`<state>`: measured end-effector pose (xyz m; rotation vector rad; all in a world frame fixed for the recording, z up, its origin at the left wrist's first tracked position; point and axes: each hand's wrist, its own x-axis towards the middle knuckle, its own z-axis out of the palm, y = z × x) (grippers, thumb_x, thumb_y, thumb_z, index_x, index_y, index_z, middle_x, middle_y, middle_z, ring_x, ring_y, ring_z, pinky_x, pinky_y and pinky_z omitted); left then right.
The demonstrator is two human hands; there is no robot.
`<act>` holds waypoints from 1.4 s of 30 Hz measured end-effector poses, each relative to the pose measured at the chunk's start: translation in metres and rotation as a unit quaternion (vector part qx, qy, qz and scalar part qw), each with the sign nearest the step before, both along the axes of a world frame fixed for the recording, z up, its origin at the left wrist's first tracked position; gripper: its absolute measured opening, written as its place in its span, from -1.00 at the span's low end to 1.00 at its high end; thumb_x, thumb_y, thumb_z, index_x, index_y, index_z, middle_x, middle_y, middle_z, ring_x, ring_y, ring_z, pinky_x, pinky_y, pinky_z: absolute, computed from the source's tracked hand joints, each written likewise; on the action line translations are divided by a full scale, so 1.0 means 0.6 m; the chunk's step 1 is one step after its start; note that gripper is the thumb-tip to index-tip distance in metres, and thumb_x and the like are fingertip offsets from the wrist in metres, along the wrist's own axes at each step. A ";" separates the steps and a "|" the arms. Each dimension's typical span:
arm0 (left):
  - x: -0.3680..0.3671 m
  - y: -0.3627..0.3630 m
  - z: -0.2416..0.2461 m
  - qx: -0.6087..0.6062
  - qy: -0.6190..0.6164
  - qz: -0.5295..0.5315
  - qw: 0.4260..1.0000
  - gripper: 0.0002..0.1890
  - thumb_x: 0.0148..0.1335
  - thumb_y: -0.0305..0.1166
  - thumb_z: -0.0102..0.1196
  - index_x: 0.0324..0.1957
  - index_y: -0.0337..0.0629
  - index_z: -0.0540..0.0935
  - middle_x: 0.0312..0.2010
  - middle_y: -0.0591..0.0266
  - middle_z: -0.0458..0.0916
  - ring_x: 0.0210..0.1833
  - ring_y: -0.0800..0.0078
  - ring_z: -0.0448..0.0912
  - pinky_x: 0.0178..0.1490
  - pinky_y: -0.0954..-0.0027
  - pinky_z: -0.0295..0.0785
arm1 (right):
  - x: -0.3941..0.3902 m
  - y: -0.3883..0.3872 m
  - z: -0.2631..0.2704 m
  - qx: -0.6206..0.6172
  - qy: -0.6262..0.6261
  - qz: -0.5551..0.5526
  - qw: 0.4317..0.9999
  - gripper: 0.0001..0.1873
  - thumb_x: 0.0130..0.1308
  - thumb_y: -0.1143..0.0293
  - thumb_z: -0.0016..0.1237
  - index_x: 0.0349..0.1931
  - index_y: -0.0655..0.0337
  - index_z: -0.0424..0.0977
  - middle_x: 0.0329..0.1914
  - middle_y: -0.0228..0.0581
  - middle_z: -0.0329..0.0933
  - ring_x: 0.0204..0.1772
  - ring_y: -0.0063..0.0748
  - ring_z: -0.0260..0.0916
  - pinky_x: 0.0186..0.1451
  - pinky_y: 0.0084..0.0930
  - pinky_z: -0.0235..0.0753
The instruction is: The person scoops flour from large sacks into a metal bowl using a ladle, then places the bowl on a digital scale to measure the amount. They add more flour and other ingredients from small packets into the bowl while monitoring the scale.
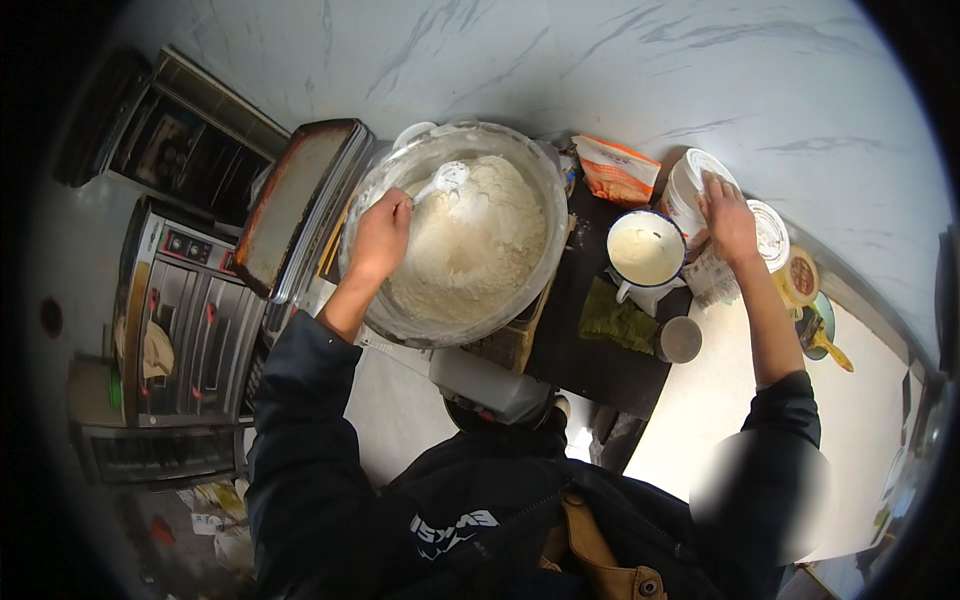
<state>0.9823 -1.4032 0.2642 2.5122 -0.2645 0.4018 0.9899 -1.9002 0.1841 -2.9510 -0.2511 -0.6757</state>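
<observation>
My left hand (383,234) grips the handle of a white plastic measuring spoon (451,176). White powder coats the bowl of this spoon, which is over a large metal basin (553,247). Inside the basin lies a heap of flour (480,255), with a whiter patch near the spoon. My right hand (727,217) is on the lid of a white plastic tub (681,187), fingers over the rim; the thumb is mostly hidden. Nearby stands an enamel mug (646,279) with pale contents. An orange-and-white bag (616,171) leans by the wall.
A second white-lidded tub (768,236), a yellow-lidded jar (796,277) and a bowl with a yellow-handled brush (825,341) line the right wall. Before the mug are a green cloth (616,319) and a round-lidded container (679,340). Stacked baking trays (304,202) and a deck oven (187,322) stand left.
</observation>
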 end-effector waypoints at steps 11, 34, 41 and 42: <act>0.050 -0.185 0.051 -0.325 0.404 -0.093 0.850 -0.84 0.28 -0.42 -0.12 -0.20 -0.24 0.50 -0.67 0.54 0.18 -0.72 0.80 0.05 -0.70 0.65 -0.08 | 0.000 -0.035 0.022 0.109 0.067 -0.006 0.992 -0.57 0.40 0.12 -0.33 0.16 0.15 0.22 0.02 0.05 0.41 0.06 0.11 0.33 0.06 -0.13 0.37; 0.085 -0.601 -0.181 -0.496 0.442 0.014 0.748 -0.63 0.29 -0.32 -0.20 0.07 -0.31 0.28 -0.12 -0.03 0.41 -0.25 0.17 0.57 -0.19 0.24 0.59 | -0.003 0.004 -0.039 -0.021 0.005 -0.003 1.000 -0.50 0.21 0.15 -0.07 0.10 0.21 0.33 0.11 0.17 0.36 0.19 0.12 0.29 0.23 -0.13 0.26; 0.056 -0.606 -0.205 -0.487 0.402 0.017 0.775 -0.66 0.28 -0.44 -0.16 0.09 -0.26 0.38 -0.15 0.14 0.41 -0.29 0.34 0.54 -0.23 0.36 0.53 | 0.001 0.009 -0.052 -0.108 -0.085 -0.024 0.990 -0.54 0.25 0.21 -0.13 0.11 0.24 0.33 0.06 0.15 0.41 0.12 0.08 0.37 0.18 -0.16 0.35; 0.056 -0.608 -0.208 -0.476 0.358 -0.015 0.803 -0.65 0.27 -0.49 -0.18 0.11 -0.26 0.39 -0.14 0.16 0.40 -0.29 0.38 0.53 -0.23 0.39 0.52 | 0.002 0.008 -0.049 -0.100 -0.092 -0.016 0.991 -0.54 0.24 0.23 -0.14 0.12 0.26 0.33 0.05 0.15 0.42 0.09 0.06 0.40 0.13 -0.17 0.39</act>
